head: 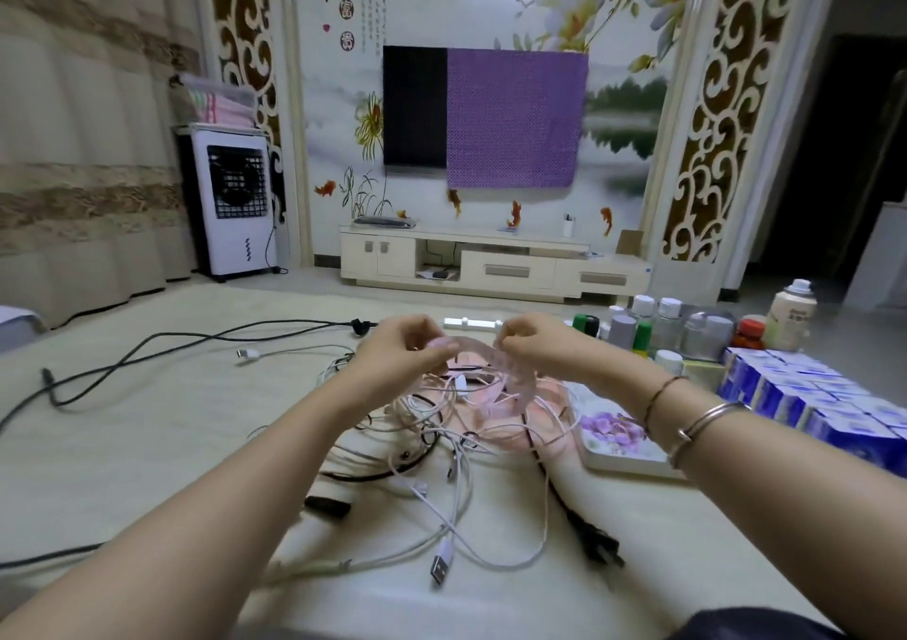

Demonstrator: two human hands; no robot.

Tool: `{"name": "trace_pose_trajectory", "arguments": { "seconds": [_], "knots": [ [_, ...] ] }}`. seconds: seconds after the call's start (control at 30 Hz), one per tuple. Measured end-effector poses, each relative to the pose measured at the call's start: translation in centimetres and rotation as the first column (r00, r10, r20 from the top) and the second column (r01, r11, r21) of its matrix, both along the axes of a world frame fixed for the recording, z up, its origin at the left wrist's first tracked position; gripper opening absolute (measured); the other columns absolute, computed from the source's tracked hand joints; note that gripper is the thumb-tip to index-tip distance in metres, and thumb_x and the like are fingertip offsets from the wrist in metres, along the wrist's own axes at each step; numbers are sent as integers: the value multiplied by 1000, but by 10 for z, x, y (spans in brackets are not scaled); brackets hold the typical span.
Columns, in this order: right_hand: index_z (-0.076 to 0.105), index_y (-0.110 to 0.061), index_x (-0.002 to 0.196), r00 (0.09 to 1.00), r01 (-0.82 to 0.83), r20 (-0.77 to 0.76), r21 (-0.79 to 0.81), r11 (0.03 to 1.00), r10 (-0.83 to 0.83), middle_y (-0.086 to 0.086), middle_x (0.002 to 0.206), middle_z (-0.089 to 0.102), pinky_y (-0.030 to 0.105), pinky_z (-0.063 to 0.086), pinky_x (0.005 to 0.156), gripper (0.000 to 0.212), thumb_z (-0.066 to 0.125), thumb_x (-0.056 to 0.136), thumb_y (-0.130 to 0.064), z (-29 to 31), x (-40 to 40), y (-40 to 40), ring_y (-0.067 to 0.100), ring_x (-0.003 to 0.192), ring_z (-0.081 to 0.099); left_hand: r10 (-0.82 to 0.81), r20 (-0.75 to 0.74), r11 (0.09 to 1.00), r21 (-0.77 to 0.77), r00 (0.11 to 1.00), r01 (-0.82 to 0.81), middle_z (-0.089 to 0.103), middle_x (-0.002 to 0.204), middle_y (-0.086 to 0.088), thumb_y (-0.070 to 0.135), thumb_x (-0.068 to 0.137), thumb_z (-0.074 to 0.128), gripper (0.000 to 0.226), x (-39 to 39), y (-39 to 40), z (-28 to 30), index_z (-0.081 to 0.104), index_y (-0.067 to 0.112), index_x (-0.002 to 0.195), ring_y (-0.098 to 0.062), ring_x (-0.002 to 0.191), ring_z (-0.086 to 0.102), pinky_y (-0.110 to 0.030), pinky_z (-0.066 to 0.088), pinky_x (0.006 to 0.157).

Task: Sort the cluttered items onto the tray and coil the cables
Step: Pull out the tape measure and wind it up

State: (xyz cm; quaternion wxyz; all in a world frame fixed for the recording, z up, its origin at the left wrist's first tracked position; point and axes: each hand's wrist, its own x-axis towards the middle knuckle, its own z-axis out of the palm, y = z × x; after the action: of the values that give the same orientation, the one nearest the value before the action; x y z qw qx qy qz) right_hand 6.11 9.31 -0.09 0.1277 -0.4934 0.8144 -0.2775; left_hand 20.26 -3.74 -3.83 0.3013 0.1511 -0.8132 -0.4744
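Floor-level cable tangle (441, 443) — above it both hands' (392, 350) grip pinches a pale, seemingly pink strip (495, 364).

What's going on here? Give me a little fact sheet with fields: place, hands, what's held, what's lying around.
place: living-room floor, facing a TV cabinet
left hand: raised, pinching one end of the pink strip
right hand: raised, pinching the strip further along
below the hands: tangled cables, white, black and pink, uncoiled
near the viewer: USB plug and black power plug
right side: floral tray, blue boxes, bottles
wrist: bracelets on the right arm
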Motion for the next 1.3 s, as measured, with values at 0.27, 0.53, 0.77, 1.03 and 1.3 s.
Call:
{"name": "trace_pose_trajectory", "arguments": {
  "seconds": [0.27, 0.53, 0.77, 1.03, 1.3],
  "knots": [
    [63, -6, 81, 972, -139, 162, -189, 972, 170, 7, 71, 68, 24, 45, 78, 43, 48, 96, -44, 37, 10, 34, 17, 68, 66, 12, -85, 1000, -18, 996, -14, 63, 92, -12, 29, 87, 66, 25, 8, 21, 45, 64, 6, 97, -16, 83, 58, -31, 56, 79],
    [39, -14, 67, 597, 54, 563, -739, 671, 572, -3, 55, 38, 26, 28, 60, 31, 42, 97, -14, 72, 26, 40, 10, 51, 32, -91, 110, 992, -81, 990, 100, 52, 78, 0, 25, 80, 74, 36, 4, 45, 40, 60, 20, 112, -10, 67, 47, -21, 39, 67],
    [56, -9, 83, 411, 154, 602, -786, 599, 685, 4, 74, 64, 24, 38, 68, 21, 43, 95, -20, 79, 35, 38, 13, 70, 51, -101, 62, 993, -52, 993, 104, 48, 69, 5, 30, 82, 72, 58, -33, 71, 27, 39, 28, 130, -6, 58, 45, -14, 37, 53],
    [54, -15, 78, 480, 162, 618, -760, 629, 623, 3, 87, 74, 28, 36, 75, 24, 39, 96, -20, 62, 23, 50, 12, 76, 56, 90, 18, 992, -87, 996, -88, 50, 67, 6, 15, 94, 50, 19, -43, 60, 27, 66, 18, 105, -10, 63, 46, -25, 39, 62],
    [49, -19, 75, 818, 241, 522, -692, 680, 242, -1, 98, 69, 40, 26, 91, 26, 41, 100, -19, 56, -1, 51, 13, 103, 57, 347, 135, 923, -223, 928, -313, 53, 66, -1, 22, 87, 57, 17, 8, 16, 22, 66, 8, 86, -13, 55, 41, -25, 30, 52]
  ]
}}
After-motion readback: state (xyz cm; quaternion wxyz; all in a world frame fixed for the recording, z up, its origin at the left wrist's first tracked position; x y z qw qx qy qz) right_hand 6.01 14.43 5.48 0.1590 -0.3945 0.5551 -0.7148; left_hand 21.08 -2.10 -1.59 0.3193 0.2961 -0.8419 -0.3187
